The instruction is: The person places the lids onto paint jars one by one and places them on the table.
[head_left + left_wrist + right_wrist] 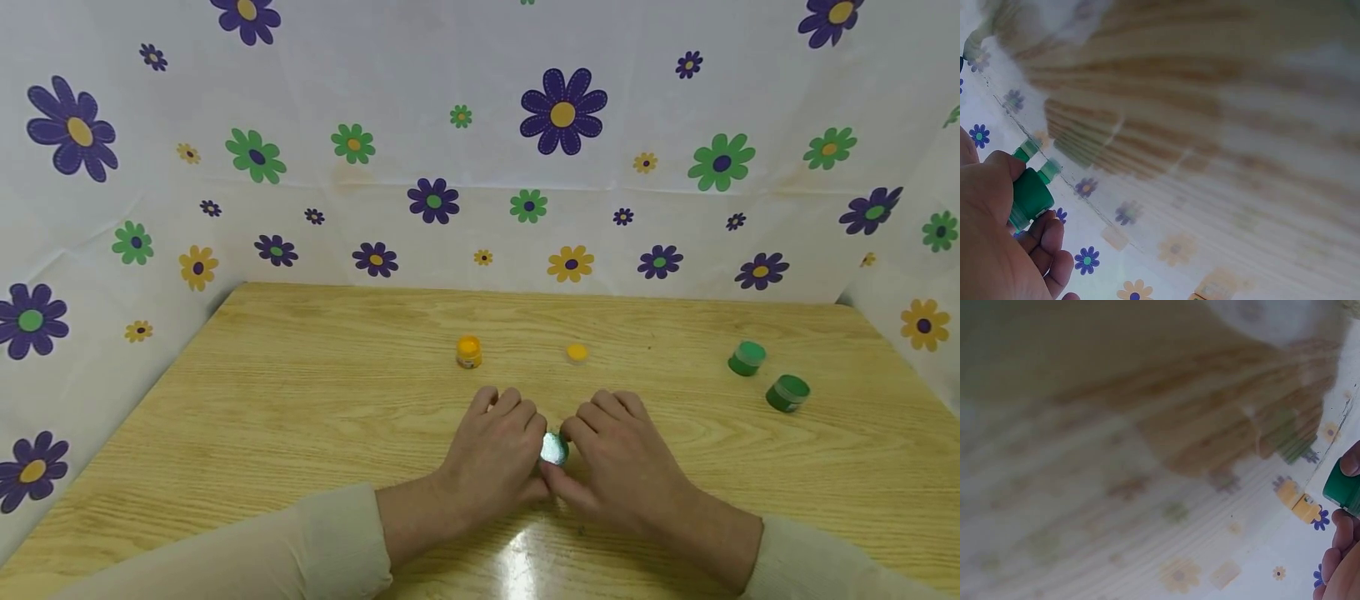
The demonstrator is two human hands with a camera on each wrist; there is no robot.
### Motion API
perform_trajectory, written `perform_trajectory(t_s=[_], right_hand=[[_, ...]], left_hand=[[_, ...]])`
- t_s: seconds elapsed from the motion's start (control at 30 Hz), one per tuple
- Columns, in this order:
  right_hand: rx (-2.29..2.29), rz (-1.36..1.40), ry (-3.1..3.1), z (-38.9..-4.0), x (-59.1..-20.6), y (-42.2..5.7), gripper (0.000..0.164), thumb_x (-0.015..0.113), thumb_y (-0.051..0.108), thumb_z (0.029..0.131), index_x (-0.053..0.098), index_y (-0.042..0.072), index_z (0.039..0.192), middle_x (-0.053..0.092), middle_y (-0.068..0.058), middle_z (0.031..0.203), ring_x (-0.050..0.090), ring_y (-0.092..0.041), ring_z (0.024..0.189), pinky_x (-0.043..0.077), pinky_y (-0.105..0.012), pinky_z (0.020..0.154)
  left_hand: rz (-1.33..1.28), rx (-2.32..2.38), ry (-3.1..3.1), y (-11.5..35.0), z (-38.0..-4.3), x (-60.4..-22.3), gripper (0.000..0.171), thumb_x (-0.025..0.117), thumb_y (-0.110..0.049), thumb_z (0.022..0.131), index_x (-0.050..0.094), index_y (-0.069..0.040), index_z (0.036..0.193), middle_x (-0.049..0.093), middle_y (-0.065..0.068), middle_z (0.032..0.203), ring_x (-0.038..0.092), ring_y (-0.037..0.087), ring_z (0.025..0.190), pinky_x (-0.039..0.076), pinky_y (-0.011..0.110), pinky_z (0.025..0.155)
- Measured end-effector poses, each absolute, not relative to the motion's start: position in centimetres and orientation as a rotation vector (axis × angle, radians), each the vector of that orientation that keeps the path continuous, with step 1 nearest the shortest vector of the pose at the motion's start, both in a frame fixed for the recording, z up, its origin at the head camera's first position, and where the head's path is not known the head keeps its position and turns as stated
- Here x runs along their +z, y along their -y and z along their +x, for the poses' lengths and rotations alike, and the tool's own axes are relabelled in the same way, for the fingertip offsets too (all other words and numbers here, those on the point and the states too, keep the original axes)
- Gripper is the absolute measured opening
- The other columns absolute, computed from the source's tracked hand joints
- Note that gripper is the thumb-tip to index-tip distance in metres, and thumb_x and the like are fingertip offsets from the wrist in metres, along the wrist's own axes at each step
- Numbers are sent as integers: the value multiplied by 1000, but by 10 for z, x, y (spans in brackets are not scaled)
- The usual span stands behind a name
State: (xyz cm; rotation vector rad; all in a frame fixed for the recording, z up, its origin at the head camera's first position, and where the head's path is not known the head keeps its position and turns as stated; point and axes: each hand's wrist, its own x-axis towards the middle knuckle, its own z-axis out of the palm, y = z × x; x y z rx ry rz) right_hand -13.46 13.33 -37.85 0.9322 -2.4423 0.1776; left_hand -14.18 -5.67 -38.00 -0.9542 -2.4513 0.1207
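Both hands meet at a small green paint jar [553, 448] near the front middle of the table; its top shows a bright glare in the head view. My left hand [495, 450] grips it from the left, and in the left wrist view the thumb and fingers close on the jar's green body [1034, 195]. From the other side my right hand [626, 458] pinches the same jar, whose green side [1340, 486] shows at the edge of the right wrist view. Both thumbs come together at the jar's near side.
A yellow paint jar [468, 353] stands beyond the hands, with a yellow lid [577, 354] lying to its right. Two green jars, a lighter one [747, 358] and a darker one [787, 394], stand at the right. Flowered cloth [487, 229] bounds the wooden table [300, 400].
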Motion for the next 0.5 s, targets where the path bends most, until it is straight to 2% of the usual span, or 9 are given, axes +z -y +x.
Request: perform_trajectory(t_s=[0.33,0.5], right_hand=[[177,948,2383,-136,-379,-134,36,71,46,79,59,14,68,56,3,68,47,-17,71,44,-37,80],[171,967,2360,-136,-378,-134,43,66,50,84,50,16,62,47,5,63,43,-16,68,43,-35,77]], left_hand=[[-965,125,2477,57,-142,-378,45,74,-60,72,59,-18,74,53,-8,72,46,13,76,38,33,84],[-971,117,2448,57,-142,-379,42,73,-57,71,57,-18,70,52,-8,70,44,13,74,37,32,83]])
